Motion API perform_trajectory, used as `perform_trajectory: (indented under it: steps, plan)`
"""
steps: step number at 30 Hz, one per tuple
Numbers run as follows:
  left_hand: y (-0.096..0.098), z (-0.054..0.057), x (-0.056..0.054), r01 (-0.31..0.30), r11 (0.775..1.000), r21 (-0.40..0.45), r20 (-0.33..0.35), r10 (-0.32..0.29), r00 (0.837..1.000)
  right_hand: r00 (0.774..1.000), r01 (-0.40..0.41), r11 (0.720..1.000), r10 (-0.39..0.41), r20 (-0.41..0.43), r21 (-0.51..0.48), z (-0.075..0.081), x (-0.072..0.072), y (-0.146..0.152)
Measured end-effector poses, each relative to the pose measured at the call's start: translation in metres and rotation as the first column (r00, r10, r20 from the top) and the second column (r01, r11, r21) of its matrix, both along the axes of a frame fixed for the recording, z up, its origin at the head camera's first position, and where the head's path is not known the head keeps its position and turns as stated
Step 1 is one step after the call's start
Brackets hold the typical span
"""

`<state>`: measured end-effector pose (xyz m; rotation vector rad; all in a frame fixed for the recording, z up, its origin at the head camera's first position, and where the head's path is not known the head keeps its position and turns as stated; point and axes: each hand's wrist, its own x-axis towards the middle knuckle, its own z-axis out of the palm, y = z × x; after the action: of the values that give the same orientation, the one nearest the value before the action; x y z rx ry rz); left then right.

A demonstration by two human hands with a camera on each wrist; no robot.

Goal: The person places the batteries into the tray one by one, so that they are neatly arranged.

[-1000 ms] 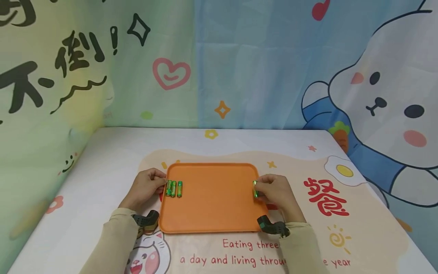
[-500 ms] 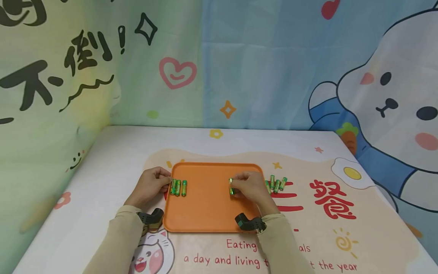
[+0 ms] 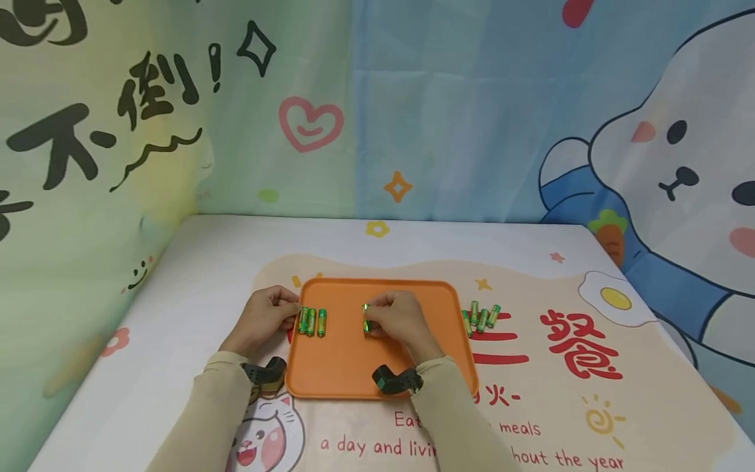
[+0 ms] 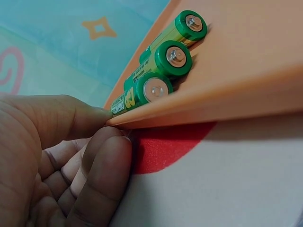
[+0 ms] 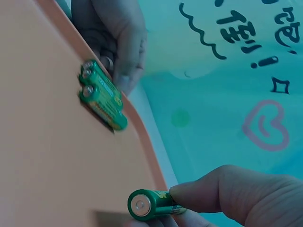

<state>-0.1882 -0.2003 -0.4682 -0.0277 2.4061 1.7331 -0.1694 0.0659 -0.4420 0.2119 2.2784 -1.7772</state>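
Observation:
An orange tray (image 3: 336,367) lies on the table. My left hand (image 3: 259,321) pinches its left rim, thumb on top and fingers below, as the left wrist view shows. Just inside that rim three green batteries (image 4: 176,57) lie side by side; in the head view the rightmost battery (image 3: 321,322) sits slightly apart from the other two. Between thumb and fingers my right hand (image 3: 404,321) holds another green battery (image 3: 366,320) over the middle of the tray. Its flat end faces the camera in the right wrist view, where the held battery (image 5: 150,204) casts a shadow on the tray.
Several more green batteries (image 3: 483,320) lie on the printed tablecloth (image 3: 578,406), just past the tray's right rim. Behind the table hangs a printed cloth backdrop (image 3: 448,131). Each wrist wears a dark camera mount (image 3: 396,380).
My right hand has carried a battery leftward from the tray's right rim to its middle, uncovering the loose batteries on the right. The left hand keeps its hold; the head view has shifted slightly.

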Motion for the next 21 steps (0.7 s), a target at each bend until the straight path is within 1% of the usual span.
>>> perform_trajectory:
  steps: [5, 9, 12, 16, 21]
  plan:
    - [0.0, 0.0, 0.0, 0.003, 1.0, -0.018, -0.01, -0.003, 1.0, 1.0, -0.016, 1.0, 0.016, 0.015, -0.009, 0.0, -0.003, -0.016]
    - [0.002, 0.002, 0.001, -0.005, 0.999, -0.036, 0.005, 0.005, 1.0, 0.999, -0.025, 1.0, 0.025, 0.025, -0.001, 0.0, -0.004, -0.026]
    - [0.002, 0.002, 0.001, -0.009, 0.999, -0.031, 0.01, 0.009, 1.0, 0.999, -0.031, 0.999, 0.031, 0.025, 0.009, 0.001, -0.004, -0.031]
    - [0.001, 0.001, 0.001, -0.006, 1.0, -0.015, -0.001, 0.006, 1.0, 0.999, -0.044, 0.999, 0.043, 0.018, 0.007, 0.002, -0.003, -0.037]
    - [0.0, 0.0, 0.001, -0.008, 1.0, -0.016, -0.005, 0.008, 1.0, 0.998, -0.055, 0.998, 0.055, 0.014, 0.017, 0.002, -0.004, -0.045]
